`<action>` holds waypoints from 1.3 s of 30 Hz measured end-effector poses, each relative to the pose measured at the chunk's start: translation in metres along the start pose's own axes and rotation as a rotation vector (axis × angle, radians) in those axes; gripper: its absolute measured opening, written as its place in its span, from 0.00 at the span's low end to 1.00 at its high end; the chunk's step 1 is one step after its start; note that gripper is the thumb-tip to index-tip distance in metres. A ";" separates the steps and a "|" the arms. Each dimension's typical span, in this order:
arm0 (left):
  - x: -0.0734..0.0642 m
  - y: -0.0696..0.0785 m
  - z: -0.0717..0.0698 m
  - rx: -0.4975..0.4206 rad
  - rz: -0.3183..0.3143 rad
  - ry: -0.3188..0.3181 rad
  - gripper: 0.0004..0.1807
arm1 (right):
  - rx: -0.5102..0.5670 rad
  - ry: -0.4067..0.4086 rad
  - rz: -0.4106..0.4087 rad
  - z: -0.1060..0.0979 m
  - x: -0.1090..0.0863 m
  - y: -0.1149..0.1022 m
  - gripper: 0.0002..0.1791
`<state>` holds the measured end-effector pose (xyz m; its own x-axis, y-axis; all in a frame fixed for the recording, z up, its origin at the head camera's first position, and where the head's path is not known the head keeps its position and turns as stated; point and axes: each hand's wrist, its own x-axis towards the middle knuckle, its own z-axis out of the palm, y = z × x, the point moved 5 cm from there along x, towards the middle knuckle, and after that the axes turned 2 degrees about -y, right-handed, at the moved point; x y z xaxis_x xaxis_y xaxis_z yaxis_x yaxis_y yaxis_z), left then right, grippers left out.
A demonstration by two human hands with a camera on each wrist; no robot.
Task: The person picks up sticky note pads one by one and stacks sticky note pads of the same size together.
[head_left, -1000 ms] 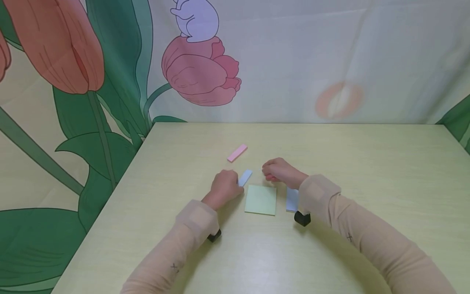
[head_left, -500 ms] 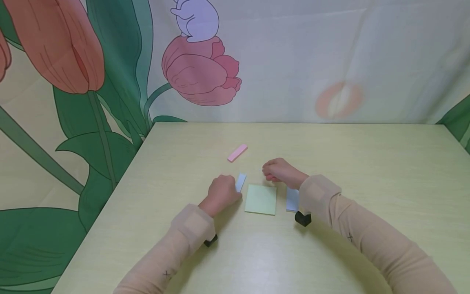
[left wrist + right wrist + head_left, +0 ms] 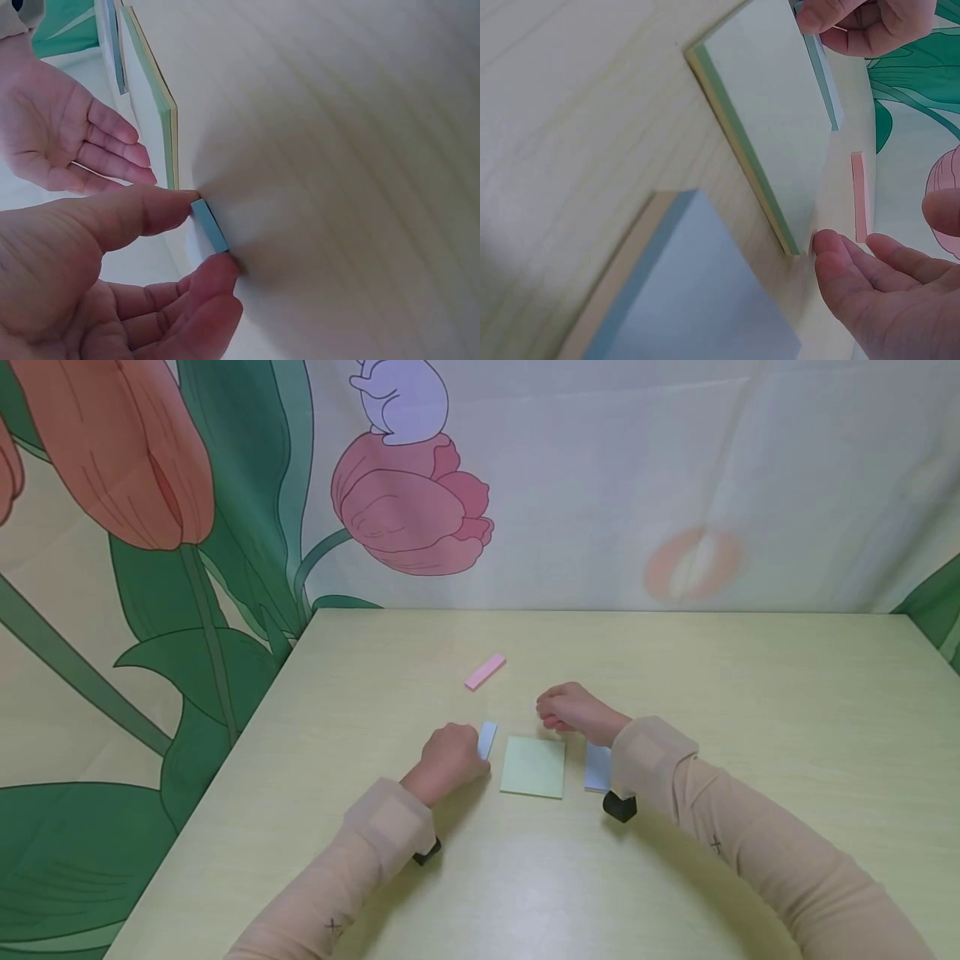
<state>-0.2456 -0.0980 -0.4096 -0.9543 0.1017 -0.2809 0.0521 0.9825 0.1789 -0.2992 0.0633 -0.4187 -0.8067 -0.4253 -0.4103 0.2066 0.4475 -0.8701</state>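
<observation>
My left hand (image 3: 448,762) pinches a narrow light-blue sticky note pad (image 3: 487,740) between thumb and fingertips. The left wrist view shows the blue end (image 3: 211,226) of that strip between thumb and finger, low over the table. It lies left of a square pale-green sticky note pad (image 3: 532,767), with a small gap between them. Beyond the green pad's far right corner, my right hand (image 3: 576,712) rests with loosely bent fingers and holds nothing. Under the right wrist a wider blue sticky note pad (image 3: 597,768) is partly hidden by the sleeve.
A narrow pink sticky note pad (image 3: 485,672) lies slantwise farther back on the pale wood-grain table (image 3: 750,693). Behind the table's far edge hangs a cloth (image 3: 570,485) printed with tulips and a rabbit. A small black camera (image 3: 619,807) sits under the right wrist.
My left hand has drawn the narrow blue pad nearer and slightly left, turning it closer in line with the green pad's left side. The right hand has stayed in place.
</observation>
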 end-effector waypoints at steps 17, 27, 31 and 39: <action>-0.001 -0.007 -0.001 -0.006 -0.032 -0.007 0.20 | 0.006 -0.009 -0.010 -0.001 -0.003 0.001 0.24; 0.014 -0.018 -0.015 -0.084 -0.074 0.079 0.14 | -0.002 -0.020 -0.046 -0.007 -0.016 0.002 0.25; 0.024 -0.024 -0.017 -0.138 -0.080 0.121 0.09 | 0.023 -0.035 -0.048 -0.009 -0.021 0.005 0.24; 0.039 -0.032 -0.021 -0.227 -0.062 0.240 0.06 | 0.047 -0.089 -0.057 0.002 -0.034 0.003 0.22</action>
<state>-0.2905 -0.1284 -0.4068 -0.9971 -0.0236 -0.0726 -0.0496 0.9232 0.3811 -0.2702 0.0776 -0.4080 -0.7658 -0.5185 -0.3804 0.1890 0.3839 -0.9038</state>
